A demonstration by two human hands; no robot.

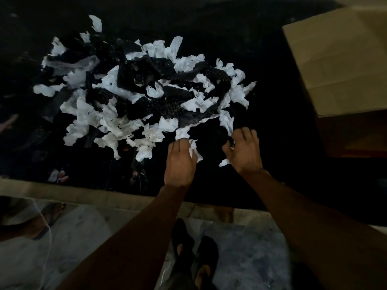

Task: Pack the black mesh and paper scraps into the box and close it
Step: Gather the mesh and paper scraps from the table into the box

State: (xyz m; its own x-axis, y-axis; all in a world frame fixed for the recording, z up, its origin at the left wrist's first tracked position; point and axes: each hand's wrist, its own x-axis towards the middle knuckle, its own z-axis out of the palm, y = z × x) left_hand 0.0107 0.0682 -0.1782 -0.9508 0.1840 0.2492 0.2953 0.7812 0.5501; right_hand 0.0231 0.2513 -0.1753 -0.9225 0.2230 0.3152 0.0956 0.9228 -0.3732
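Observation:
A heap of white paper scraps (88, 114) mixed with pieces of black mesh (155, 107) lies spread over a black table top (282, 143). My left hand (180, 162) is at the heap's near edge, fingers curled round a white scrap (193, 150). My right hand (245, 151) is just to its right, fingers curled, pinching a small white scrap and some dark material. A brown cardboard box (339, 65) stands at the right, its flap toward the heap.
The table's near edge (83, 192) runs across below my wrists. Beyond it is a pale floor with my feet (194, 254) in dark sandals and another person's foot (37, 222) at the left.

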